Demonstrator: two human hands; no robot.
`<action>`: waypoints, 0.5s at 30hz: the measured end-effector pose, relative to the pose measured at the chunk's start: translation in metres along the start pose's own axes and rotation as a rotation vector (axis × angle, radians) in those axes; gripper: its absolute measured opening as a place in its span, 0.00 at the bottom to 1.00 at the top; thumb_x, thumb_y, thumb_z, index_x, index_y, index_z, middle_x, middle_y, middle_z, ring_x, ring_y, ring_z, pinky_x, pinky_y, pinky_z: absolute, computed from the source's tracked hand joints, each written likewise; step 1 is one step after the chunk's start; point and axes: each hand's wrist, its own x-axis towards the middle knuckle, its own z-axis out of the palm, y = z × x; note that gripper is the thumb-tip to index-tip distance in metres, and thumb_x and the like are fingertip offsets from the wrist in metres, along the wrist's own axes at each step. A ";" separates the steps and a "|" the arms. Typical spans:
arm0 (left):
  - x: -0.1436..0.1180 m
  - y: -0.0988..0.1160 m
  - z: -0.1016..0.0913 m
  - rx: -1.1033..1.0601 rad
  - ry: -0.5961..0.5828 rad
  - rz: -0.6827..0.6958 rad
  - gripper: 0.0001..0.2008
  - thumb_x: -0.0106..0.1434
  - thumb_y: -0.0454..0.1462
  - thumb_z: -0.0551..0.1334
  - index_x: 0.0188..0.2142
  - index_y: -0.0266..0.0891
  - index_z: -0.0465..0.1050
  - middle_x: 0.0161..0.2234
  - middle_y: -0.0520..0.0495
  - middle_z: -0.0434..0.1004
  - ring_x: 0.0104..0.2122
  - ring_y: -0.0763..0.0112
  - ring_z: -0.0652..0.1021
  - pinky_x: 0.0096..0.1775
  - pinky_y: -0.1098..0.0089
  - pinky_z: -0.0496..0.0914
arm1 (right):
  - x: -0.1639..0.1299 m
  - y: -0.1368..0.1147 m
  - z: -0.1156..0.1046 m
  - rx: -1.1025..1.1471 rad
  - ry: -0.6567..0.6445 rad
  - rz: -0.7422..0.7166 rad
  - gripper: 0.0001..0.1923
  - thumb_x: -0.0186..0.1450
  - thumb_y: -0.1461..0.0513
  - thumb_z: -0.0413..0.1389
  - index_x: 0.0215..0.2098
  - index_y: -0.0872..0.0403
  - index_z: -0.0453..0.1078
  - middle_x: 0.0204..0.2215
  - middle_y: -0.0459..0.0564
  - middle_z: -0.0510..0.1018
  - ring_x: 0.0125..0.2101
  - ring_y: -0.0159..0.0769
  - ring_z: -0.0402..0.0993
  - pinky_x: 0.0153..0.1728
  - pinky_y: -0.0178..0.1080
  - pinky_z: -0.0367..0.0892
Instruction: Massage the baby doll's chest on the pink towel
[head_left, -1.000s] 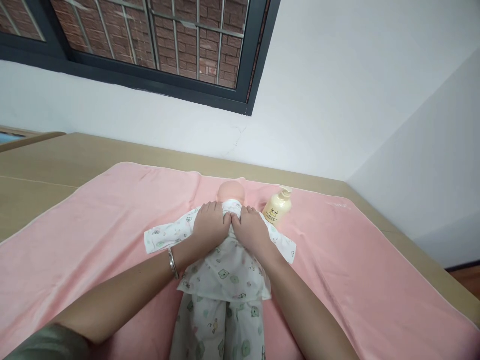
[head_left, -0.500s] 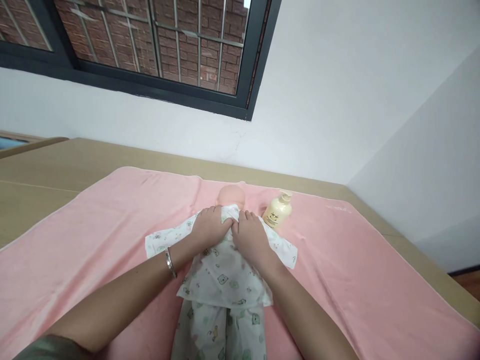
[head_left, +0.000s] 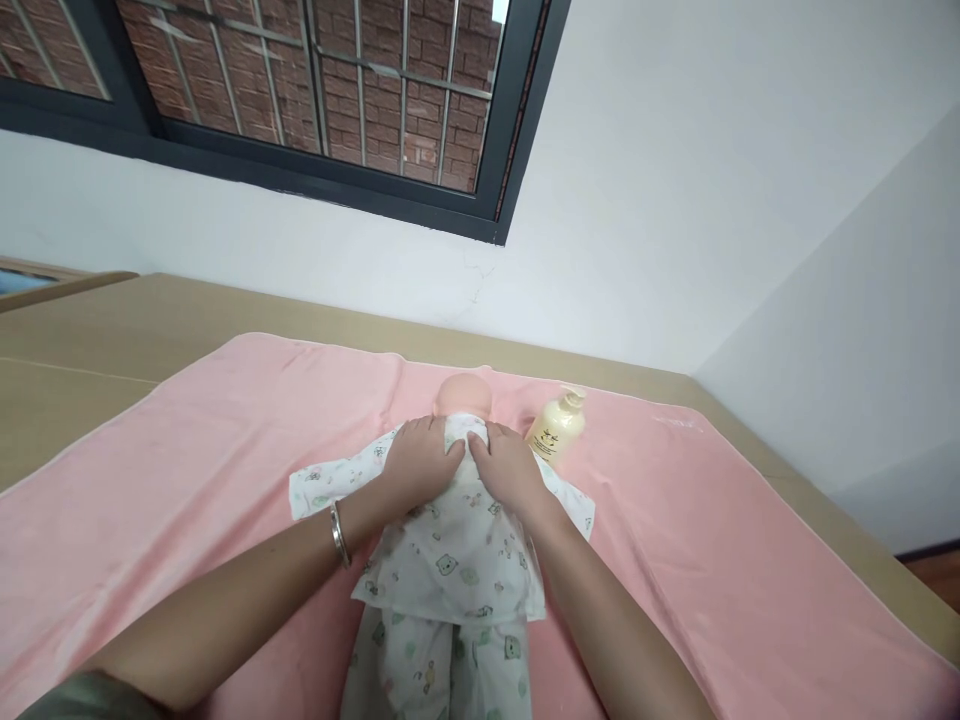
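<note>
Both the left hand (head_left: 422, 460) and the right hand (head_left: 510, 465) lie palm down at the centre of the frame, on the upper chest and shoulders of a doll (head_left: 463, 396). Neither is clenched: the fingers rest on the cloth and the thumbs stand out toward each other, with a narrow gap between them below the collar. The doll lies on its back on a pink blanket (head_left: 712, 540), with its head at the middle of the frame and its legs running to the bottom edge. Its dressing looks done: the printed top (head_left: 450, 560) covers the torso, one sleeve (head_left: 322, 483) spreads to the left and the other to the right, and the trousers (head_left: 487, 650) cover the legs. The hem of the top hangs flat over the waist, so little seems left to straighten there. The work at the chest looks under way rather than finished, since both palms are in contact and release is yet to come. Whether the front beneath the hands is fully closed cannot be told, as they cover much of it. Right of the head, a pale yellow pump bottle (head_left: 559, 425) stands on the blanket, untouched by either hand.
</note>
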 end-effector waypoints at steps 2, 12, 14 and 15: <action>0.004 -0.003 -0.003 -0.030 -0.050 -0.030 0.15 0.70 0.43 0.53 0.42 0.36 0.74 0.42 0.35 0.81 0.44 0.50 0.79 0.47 0.55 0.71 | -0.008 -0.010 0.002 -0.090 0.019 -0.029 0.22 0.77 0.58 0.42 0.54 0.62 0.73 0.52 0.65 0.80 0.55 0.52 0.74 0.57 0.47 0.62; -0.020 0.010 0.010 0.064 0.181 0.115 0.17 0.70 0.40 0.53 0.51 0.33 0.73 0.48 0.29 0.78 0.52 0.44 0.76 0.55 0.47 0.68 | 0.008 0.014 0.001 0.110 -0.061 0.036 0.26 0.77 0.49 0.41 0.49 0.56 0.76 0.50 0.59 0.82 0.49 0.47 0.78 0.48 0.42 0.67; -0.019 0.010 0.008 0.033 0.150 0.109 0.15 0.70 0.40 0.54 0.49 0.34 0.73 0.47 0.30 0.78 0.50 0.45 0.76 0.54 0.48 0.69 | 0.010 0.015 0.001 0.111 -0.047 0.030 0.27 0.77 0.49 0.41 0.49 0.56 0.76 0.49 0.59 0.82 0.48 0.47 0.78 0.47 0.42 0.67; -0.016 0.009 0.007 0.014 0.112 0.094 0.14 0.70 0.40 0.54 0.47 0.35 0.74 0.45 0.30 0.79 0.48 0.45 0.77 0.52 0.49 0.70 | 0.009 0.013 0.002 0.083 -0.023 0.023 0.26 0.77 0.50 0.41 0.49 0.56 0.75 0.49 0.60 0.82 0.49 0.47 0.77 0.48 0.42 0.66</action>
